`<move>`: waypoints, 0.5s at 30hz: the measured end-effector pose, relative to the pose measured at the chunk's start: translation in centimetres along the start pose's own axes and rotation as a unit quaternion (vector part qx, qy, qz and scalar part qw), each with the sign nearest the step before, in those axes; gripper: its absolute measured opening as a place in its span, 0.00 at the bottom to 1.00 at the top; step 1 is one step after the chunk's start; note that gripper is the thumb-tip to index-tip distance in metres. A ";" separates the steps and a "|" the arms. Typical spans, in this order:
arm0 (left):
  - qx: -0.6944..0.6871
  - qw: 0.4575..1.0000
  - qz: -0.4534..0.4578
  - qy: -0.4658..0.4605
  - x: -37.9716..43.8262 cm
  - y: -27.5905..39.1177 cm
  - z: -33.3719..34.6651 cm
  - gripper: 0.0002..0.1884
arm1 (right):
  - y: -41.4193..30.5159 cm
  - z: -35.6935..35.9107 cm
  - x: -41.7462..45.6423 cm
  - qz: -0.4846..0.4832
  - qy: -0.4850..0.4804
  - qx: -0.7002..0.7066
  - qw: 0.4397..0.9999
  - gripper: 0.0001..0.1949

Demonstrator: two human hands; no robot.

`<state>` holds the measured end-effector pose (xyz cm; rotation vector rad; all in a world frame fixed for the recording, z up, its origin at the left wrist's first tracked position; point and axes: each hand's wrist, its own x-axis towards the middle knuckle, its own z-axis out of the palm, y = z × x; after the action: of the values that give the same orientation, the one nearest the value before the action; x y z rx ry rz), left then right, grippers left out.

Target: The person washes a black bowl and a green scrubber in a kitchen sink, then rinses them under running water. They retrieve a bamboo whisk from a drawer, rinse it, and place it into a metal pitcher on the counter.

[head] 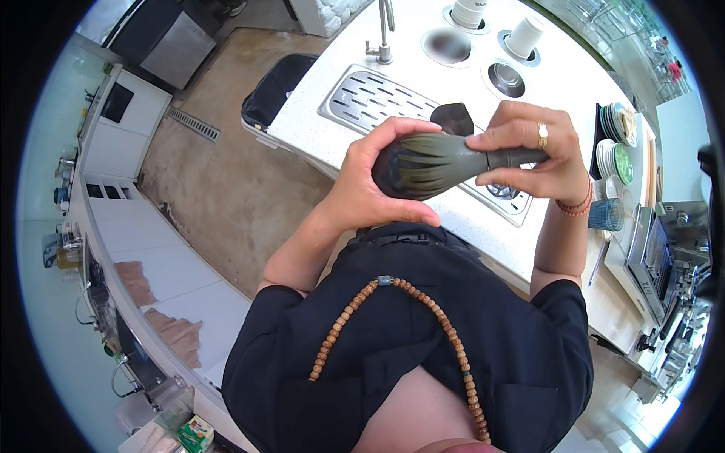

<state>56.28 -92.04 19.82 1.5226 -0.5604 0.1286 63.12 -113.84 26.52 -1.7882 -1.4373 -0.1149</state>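
Observation:
Both hands hold a dark bulb-shaped object in front of my body, above the edge of the white counter. Green leaf-like strips run over its rounded body and narrow to a thin ringed stem. My left hand cups the round end, with the thumb below and fingers over the top. At the other end, my right hand grips the stem between thumb and fingers. A dark flared piece shows just behind it; whether the two are joined, I cannot tell. Its far side is hidden.
A slotted steel drip tray is set into the white counter, near a tap. White cups stand in round holes beyond. At right are stacked plates, a blue glass and a laptop. A black-lined bin stands left.

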 end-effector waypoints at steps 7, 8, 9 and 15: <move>-0.220 0.970 -0.105 -0.017 1.8 -1.3 -0.3 0.42 | 2.2 -1.2 2.2 0.086 -0.033 0.048 0.995 0.15; -0.177 0.981 -0.085 -0.007 2.1 -1.8 0.2 0.43 | 2.1 -1.3 2.6 0.146 -0.050 0.068 0.986 0.13; -0.196 0.976 -0.096 0.000 2.3 -2.2 0.2 0.42 | 2.1 -1.5 3.1 0.202 -0.068 0.087 0.973 0.12; -0.154 0.982 -0.085 0.067 2.6 -4.4 -0.2 0.33 | 4.8 0.1 3.2 0.350 -0.034 0.166 0.921 0.12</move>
<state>60.42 -92.87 16.95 1.2418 -0.3234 0.0104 68.30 -111.37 25.62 -1.9117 -0.7245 0.5344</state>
